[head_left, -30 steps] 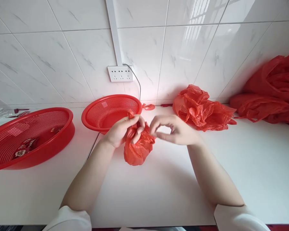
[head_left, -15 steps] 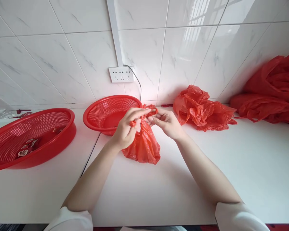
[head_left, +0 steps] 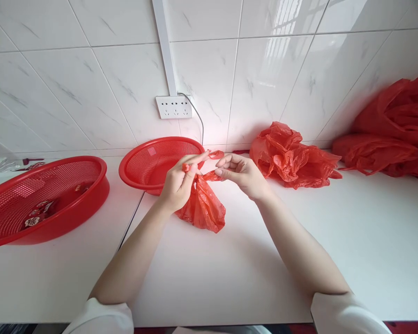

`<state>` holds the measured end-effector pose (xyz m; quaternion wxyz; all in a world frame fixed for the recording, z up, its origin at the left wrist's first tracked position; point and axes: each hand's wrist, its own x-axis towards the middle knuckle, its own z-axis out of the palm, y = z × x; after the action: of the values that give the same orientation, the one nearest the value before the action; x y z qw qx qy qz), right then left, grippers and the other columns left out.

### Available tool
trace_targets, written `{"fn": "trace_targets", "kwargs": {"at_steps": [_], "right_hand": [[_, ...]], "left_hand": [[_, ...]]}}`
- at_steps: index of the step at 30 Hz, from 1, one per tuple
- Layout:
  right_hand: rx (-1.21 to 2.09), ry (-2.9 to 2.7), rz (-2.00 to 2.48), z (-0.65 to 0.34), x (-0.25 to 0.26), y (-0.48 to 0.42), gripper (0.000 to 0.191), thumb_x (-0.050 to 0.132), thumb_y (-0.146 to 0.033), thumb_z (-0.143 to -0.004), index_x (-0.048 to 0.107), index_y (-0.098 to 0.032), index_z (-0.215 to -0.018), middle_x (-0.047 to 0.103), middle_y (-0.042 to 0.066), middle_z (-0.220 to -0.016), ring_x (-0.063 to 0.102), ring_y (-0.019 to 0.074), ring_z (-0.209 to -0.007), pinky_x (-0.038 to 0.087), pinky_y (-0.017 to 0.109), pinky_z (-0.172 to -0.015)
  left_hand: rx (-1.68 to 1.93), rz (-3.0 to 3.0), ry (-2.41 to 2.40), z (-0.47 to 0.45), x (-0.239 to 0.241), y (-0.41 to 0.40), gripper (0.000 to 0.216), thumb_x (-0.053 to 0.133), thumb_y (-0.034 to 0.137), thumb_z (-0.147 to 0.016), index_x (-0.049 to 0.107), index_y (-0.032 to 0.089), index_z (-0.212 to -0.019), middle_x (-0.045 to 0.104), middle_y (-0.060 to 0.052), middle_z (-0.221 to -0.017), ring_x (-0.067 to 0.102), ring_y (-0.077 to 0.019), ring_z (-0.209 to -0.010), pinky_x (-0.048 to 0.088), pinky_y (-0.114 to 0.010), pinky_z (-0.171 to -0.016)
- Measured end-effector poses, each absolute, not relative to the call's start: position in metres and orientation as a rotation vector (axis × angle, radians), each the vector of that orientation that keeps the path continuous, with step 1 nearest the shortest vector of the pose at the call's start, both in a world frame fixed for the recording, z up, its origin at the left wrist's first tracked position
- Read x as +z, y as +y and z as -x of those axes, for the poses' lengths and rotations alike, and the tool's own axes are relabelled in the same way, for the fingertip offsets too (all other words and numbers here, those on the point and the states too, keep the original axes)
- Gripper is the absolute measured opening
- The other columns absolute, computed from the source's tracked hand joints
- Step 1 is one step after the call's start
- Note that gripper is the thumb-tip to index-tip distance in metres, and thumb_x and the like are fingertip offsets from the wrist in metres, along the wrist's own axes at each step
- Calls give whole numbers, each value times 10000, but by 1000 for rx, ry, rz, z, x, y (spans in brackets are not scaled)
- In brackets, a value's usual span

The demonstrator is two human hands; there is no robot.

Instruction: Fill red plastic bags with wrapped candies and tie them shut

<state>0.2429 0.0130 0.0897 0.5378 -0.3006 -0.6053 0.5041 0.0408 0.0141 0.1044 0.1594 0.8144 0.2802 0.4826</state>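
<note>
A filled red plastic bag (head_left: pixel 204 208) hangs gathered at its neck, its bottom low over the white table. My left hand (head_left: pixel 177 185) grips the bag's neck, with one red handle end poking out by the thumb. Across from it, my right hand (head_left: pixel 242 175) pinches another strip of the bag between thumb and fingertips and holds it stretched to the right. A loop of red plastic shows between the fingertips of both hands. What the bag contains is hidden.
Behind my left hand stands a red perforated basket (head_left: pixel 153 164). A larger red basket (head_left: pixel 69 218) at the left holds several small wrapped packets (head_left: pixel 38 213). Crumpled red bags (head_left: pixel 292 157) lie at right, with a bigger pile (head_left: pixel 393 130) beyond. A socket strip (head_left: pixel 174 107) is on the tiled wall.
My hands have moved apart, drawing a strip of the bag out to the right. The bag's body has shifted slightly left and up.
</note>
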Motion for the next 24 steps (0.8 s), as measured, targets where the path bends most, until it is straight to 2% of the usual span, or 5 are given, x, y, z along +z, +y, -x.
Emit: {"fn": "trace_targets", "kwargs": {"at_steps": [3, 6, 9, 15, 24], "right_hand": [[1197, -1376, 748, -244, 89, 13, 305, 802, -384, -691, 604, -176, -794, 573, -28, -639, 529, 96, -579, 445, 253, -599], [1289, -1320, 774, -245, 92, 11, 333, 774, -449, -713, 572, -187, -751, 406, -81, -512, 379, 65, -477, 345, 224, -513], [1362, -1331, 751, -249, 100, 8, 417, 600, -607, -815, 589, -192, -780, 309, -82, -480, 308, 74, -461, 307, 231, -505], [918, -1330, 989, -283, 119, 2, 646, 314, -769, -844, 633, -207, -848, 410, -26, -501, 368, 107, -430, 282, 263, -464], [403, -1246, 1238, -328, 128, -9, 552, 382, -655, -902, 691, -207, -809, 264, -40, -475, 209, 101, -417, 166, 295, -463]], "left_hand": [[1352, -2339, 792, -40, 105, 15, 393, 336, 324, -1000, 662, 229, -1197, 649, -81, -1231, 583, -205, -1157, 474, -367, -986], [1306, -2365, 769, -39, 105, 15, 394, 334, 303, -1000, 629, 225, -1250, 644, -83, -1241, 588, -205, -1163, 481, -355, -976], [1277, -2429, 865, -35, 107, 15, 391, 346, 290, -996, 600, 228, -1286, 636, -71, -1263, 621, -196, -1116, 501, -333, -935], [1145, -2694, 1196, -5, 130, 5, 364, 386, 311, -973, 692, 247, -1159, 725, -18, -1091, 675, -187, -1006, 521, -286, -835], [911, -2528, 1585, 23, 151, 2, 487, 336, 446, -961, 772, 241, -890, 748, -12, -788, 684, -206, -842, 493, -295, -706]]}}
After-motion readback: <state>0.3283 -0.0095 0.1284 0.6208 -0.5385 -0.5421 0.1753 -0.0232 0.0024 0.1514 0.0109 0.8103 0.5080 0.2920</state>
